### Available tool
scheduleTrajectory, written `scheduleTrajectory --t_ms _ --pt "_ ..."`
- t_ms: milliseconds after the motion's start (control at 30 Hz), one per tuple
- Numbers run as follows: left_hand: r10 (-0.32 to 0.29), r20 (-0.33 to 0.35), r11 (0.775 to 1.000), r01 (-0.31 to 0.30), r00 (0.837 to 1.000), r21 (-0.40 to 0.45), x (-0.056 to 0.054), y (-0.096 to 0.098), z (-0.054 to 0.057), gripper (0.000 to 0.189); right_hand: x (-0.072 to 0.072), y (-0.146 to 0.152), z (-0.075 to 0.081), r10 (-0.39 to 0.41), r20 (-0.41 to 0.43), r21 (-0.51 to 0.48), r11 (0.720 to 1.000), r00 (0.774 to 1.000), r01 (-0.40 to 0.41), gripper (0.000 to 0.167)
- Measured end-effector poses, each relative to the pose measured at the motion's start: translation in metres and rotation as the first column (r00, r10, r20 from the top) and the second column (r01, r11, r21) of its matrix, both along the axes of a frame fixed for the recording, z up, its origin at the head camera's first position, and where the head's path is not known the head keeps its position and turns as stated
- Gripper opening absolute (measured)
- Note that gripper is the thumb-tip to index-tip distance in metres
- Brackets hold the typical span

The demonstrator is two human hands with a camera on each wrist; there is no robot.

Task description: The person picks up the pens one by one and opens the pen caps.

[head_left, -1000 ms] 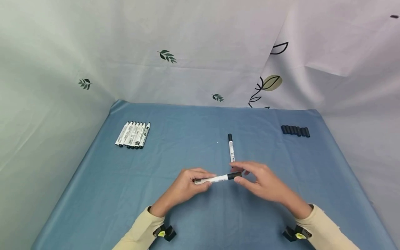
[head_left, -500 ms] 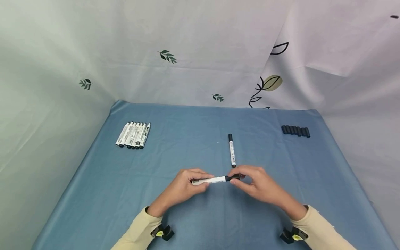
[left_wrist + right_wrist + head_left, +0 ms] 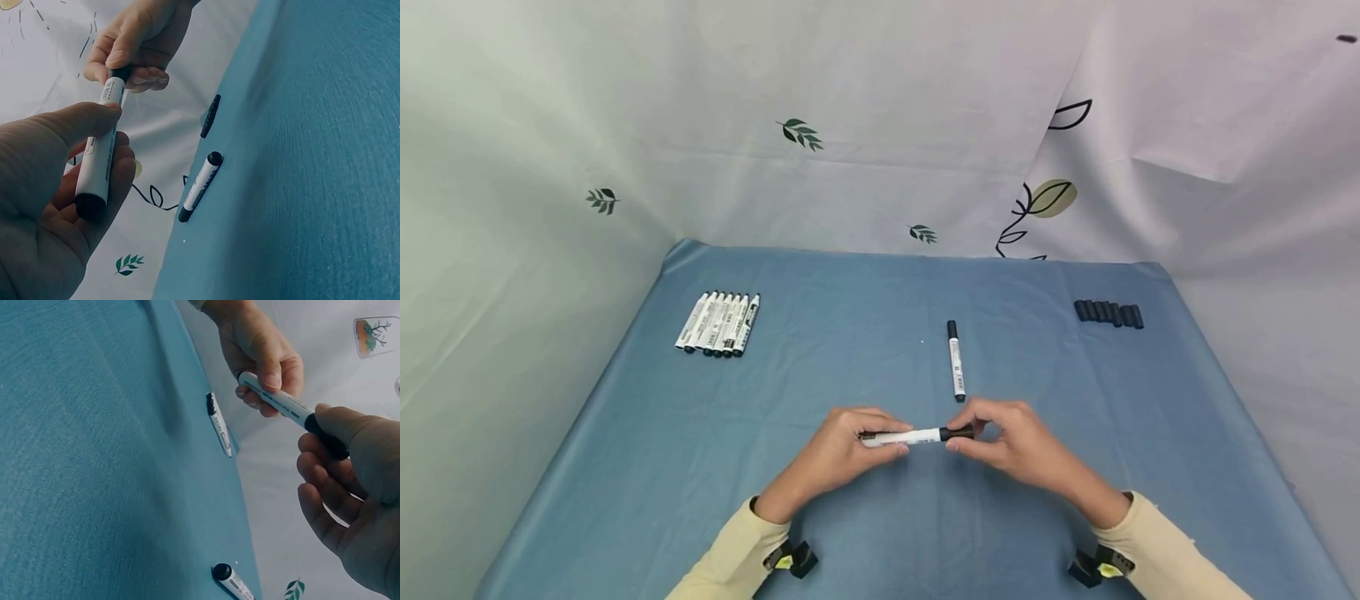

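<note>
Between my two hands a white marker (image 3: pixel 922 437) is held level above the blue cloth. My left hand (image 3: pixel 848 447) grips its white barrel, with the black end (image 3: pixel 90 207) nearest that wrist. On the other end sits a black cap (image 3: pixel 955 433), which my right hand (image 3: pixel 1022 443) pinches between thumb and fingers; in the right wrist view the cap (image 3: pixel 325 434) meets the barrel. Just beyond the right fingers a second capped marker (image 3: pixel 956 367) lies on the cloth, pointing away.
At the far left several white markers (image 3: pixel 718 323) lie side by side without caps. A row of several black caps (image 3: pixel 1108 313) lies at the far right. White patterned curtains (image 3: pixel 880 167) hang behind the table (image 3: pixel 850 317) and along its sides.
My right hand has moved slightly left and its fingers have come together on the marker's cap. The marker has turned a little closer to level. The left hand has barely moved.
</note>
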State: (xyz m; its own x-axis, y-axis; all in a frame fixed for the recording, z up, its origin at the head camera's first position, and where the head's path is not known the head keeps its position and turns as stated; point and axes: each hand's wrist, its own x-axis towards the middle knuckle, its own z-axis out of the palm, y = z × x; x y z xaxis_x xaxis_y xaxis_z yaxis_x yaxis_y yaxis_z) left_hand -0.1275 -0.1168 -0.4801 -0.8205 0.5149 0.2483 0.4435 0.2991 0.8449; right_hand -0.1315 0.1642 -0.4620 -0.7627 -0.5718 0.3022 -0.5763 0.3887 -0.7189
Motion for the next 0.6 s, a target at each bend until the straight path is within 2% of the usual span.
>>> scheduleTrajectory --t_ms 233,400,600 --pt "-0.028 0.052 1.000 0.028 0.998 0.002 -0.0015 -0.0023 -0.0020 0.023 -0.0033 0.0010 -0.0007 0.094 -0.095 0.013 0.996 0.991 -0.093 0.018" --pt "-0.036 0.107 0.999 0.036 0.994 0.001 -0.0017 -0.0036 -0.0038 0.023 -0.0051 0.0016 -0.0014 0.129 -0.162 0.017 0.992 0.978 -0.127 0.016" --pt "-0.059 0.132 0.998 0.057 0.989 0.018 -0.0019 -0.0043 -0.0057 0.023 -0.0060 0.0020 -0.0025 0.153 -0.204 0.000 0.988 0.967 -0.157 0.010"
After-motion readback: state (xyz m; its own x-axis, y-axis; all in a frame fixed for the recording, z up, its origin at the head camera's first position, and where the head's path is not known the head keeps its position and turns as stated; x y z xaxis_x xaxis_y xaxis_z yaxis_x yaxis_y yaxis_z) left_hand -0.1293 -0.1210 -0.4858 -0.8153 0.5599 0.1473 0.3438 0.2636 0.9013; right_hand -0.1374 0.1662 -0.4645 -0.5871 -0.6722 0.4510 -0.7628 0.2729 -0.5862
